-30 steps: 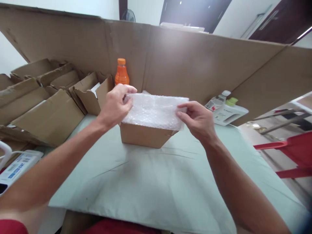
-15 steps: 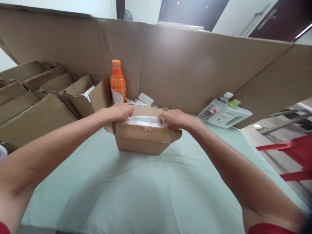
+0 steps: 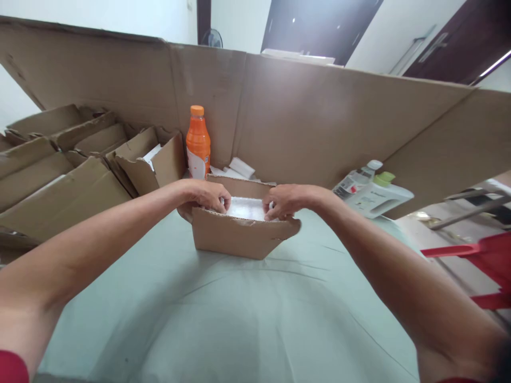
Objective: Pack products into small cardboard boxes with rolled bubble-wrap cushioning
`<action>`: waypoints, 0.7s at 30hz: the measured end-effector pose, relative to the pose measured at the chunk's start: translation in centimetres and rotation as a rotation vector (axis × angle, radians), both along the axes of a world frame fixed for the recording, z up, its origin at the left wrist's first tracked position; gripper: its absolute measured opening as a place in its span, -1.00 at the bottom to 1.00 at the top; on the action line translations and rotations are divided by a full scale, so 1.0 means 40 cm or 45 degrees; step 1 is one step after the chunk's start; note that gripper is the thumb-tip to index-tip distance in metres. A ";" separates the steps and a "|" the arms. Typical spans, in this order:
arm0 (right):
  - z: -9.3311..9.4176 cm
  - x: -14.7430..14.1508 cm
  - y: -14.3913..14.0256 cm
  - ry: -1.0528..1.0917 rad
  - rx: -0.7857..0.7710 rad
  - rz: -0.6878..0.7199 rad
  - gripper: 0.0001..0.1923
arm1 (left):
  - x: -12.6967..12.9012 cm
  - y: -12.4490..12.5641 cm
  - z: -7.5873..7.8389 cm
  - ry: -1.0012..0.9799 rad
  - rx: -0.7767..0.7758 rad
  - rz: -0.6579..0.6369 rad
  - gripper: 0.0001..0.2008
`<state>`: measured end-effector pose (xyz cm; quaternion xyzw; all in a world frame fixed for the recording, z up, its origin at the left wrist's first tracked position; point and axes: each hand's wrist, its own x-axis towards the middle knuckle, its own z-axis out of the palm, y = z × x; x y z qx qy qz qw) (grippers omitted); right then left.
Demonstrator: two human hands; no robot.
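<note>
A small open cardboard box (image 3: pixel 235 236) stands on the green cloth, its flaps up or spread outward. Inside it lies a white, slightly shiny sheet that looks like bubble wrap (image 3: pixel 245 208). My left hand (image 3: pixel 215 197) reaches over the box's left side, fingers closed on the left end of the white wrap. At the right end, my right hand (image 3: pixel 278 202) pinches the same wrap between thumb and fingers. What lies beneath the wrap is hidden.
Several open cardboard boxes (image 3: pixel 59 186) crowd the left. An orange bottle (image 3: pixel 198 143) and white folded pieces (image 3: pixel 241 167) stand behind the box. A clear bottle (image 3: pixel 353 183) and a white jug (image 3: pixel 377 199) lean at right. A cardboard wall (image 3: pixel 303 117) closes the back.
Both hands have sunk lower into the box with the white wrap. The front flap, tilted outward before, now stands straighter. The whole view has shifted slightly.
</note>
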<state>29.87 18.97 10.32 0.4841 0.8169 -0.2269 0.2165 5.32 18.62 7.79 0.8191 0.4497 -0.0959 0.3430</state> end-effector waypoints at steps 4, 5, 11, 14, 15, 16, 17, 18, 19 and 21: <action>0.028 -0.022 -0.033 0.161 0.282 0.078 -0.80 | 0.007 0.010 -0.013 0.030 0.035 -0.060 -0.74; 0.019 -0.030 -0.034 0.192 0.358 0.102 -0.82 | 0.011 0.012 -0.014 0.042 0.058 -0.067 -0.74; -0.045 -0.052 -0.018 0.196 0.195 0.125 -0.86 | 0.021 0.015 -0.004 0.054 0.121 -0.078 -0.78; -0.017 0.013 -0.081 0.485 0.491 -0.048 -0.81 | -0.022 -0.051 0.027 -0.231 0.360 0.073 -0.72; -0.012 0.048 -0.117 0.603 0.662 -0.162 -0.80 | -0.045 -0.089 0.034 -0.403 0.505 0.193 -0.70; -0.016 0.088 -0.156 0.722 0.813 -0.293 -0.79 | -0.070 -0.133 0.033 -0.584 0.659 0.348 -0.69; -0.031 0.129 -0.195 0.802 0.904 -0.402 -0.77 | -0.095 -0.179 0.023 -0.714 0.758 0.480 -0.69; -0.057 0.169 -0.231 0.858 0.940 -0.482 -0.76 | -0.119 -0.224 0.003 -0.820 0.855 0.622 -0.71; -0.093 0.204 -0.261 0.925 0.915 -0.533 -0.73 | -0.138 -0.265 -0.028 -0.896 0.915 0.754 -0.71; -0.183 0.252 -0.293 1.026 0.737 -0.535 -0.38 | -0.160 -0.323 -0.112 -0.962 0.879 0.953 -0.58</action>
